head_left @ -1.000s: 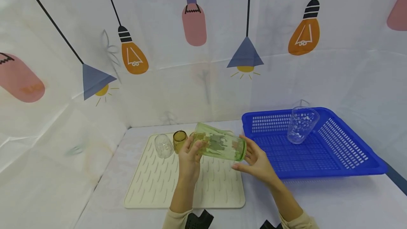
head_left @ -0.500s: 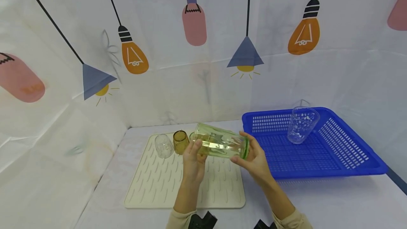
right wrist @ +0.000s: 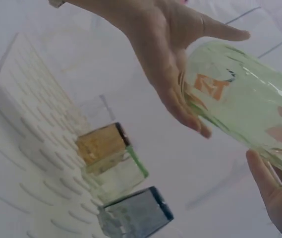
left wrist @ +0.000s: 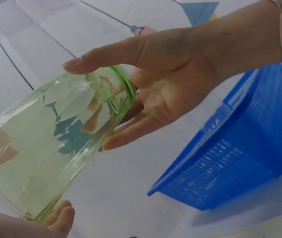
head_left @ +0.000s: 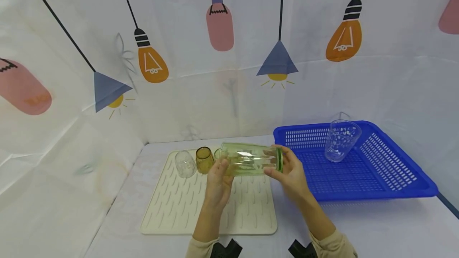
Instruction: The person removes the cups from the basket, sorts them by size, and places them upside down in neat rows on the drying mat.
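A tall pale green drinking glass (head_left: 251, 160) lies on its side in the air over the mat, nearly level, between two hands. My left hand (head_left: 218, 184) grips its left end, thumb on the near side. Its right end, with a thick darker green edge, sits between the thumb and fingers of my right hand (head_left: 295, 174). The left wrist view shows the right hand (left wrist: 175, 74) spread around that end, palm facing the glass. In the right wrist view, the left hand (right wrist: 155, 44) wraps the other end, with its thumb along the wall.
On the cream ridged drying mat (head_left: 179, 210) stand a clear glass (head_left: 185, 164) and an amber glass (head_left: 204, 160). The right wrist view also shows a green-rimmed glass (right wrist: 123, 173) and a grey-blue glass (right wrist: 138, 213). At right, a blue basket (head_left: 355, 192) holds a tilted clear tumbler (head_left: 338, 142).
The green glass has turned from sloping down toward the right to nearly level. Both hands shifted slightly with it, and the right thumb moved onto the glass's near side.
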Demonstrator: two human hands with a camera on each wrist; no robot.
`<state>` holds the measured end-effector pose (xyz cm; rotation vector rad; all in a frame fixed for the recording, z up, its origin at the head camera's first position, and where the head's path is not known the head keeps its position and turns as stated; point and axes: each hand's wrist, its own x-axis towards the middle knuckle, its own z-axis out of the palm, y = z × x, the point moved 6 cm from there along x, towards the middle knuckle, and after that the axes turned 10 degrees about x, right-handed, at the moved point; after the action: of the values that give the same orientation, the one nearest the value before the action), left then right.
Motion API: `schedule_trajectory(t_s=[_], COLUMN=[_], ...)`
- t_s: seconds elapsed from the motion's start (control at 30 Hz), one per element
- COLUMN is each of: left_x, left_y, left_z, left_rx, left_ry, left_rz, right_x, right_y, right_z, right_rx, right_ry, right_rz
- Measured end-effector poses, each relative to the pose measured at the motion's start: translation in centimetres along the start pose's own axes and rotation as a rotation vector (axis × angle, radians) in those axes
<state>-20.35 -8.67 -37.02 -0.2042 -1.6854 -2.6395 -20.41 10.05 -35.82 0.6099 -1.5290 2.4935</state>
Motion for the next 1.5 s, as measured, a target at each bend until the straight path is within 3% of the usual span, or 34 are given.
schedule_trajectory(t_s=[0.13, 0.3, 0.37, 0.47, 0.57, 0.63, 0.83, 0.97, 1.1, 1.27, 1.5], left_x=[-0.6, -1.1, -1.5, -2.5, -3.6, -4.2, -5.6, -6.3, -6.8, -7.3, -7.4], left_y=[0.3, 0.6, 0.7, 0.9, 1.2, 1.5, 2.3, 2.6, 2.7, 2.6, 1.7], left_z=[-1.2, -3.9, -5.2, -7.2, -9.3, -10.6, -14.8, -17.6, -20.1, -22.7, -25.5], left_rx=[0.31, 0.626, 0.731, 0.965, 1.183, 1.315, 1.605, 1.725, 1.788, 1.859, 1.864], left_ry=[0.025, 0.141, 0.169, 0.199, 0.211, 0.211, 0.169, 0.169, 0.169, 0.145, 0.051], left_rz=[0.025, 0.091, 0.139, 0.252, 0.36, 0.4, 0.307, 0.229, 0.135, 0.069, -0.087], right_x=[0.6, 1.5, 1.9, 2.4, 2.7, 2.9, 3.8, 4.5, 5.2, 5.9, 6.3], right_y=[-0.5, -1.1, -1.1, -0.9, -0.6, -0.4, 0.1, 0.4, 0.9, 2.0, 3.5], right_z=[-0.3, -0.6, -0.7, -0.7, -0.6, -0.6, -0.3, 0.5, 1.6, 3.0, 4.4], right_rx=[-0.052, -0.148, -0.184, -0.231, -0.28, -0.308, -0.403, -0.47, -0.516, -0.519, -0.547], right_ry=[-0.013, -0.018, -0.014, -0.012, -0.023, -0.033, -0.082, -0.126, -0.16, -0.207, -0.254], right_rz=[-0.005, 0.03, 0.07, 0.137, 0.194, 0.222, 0.257, 0.243, 0.234, 0.226, 0.199])
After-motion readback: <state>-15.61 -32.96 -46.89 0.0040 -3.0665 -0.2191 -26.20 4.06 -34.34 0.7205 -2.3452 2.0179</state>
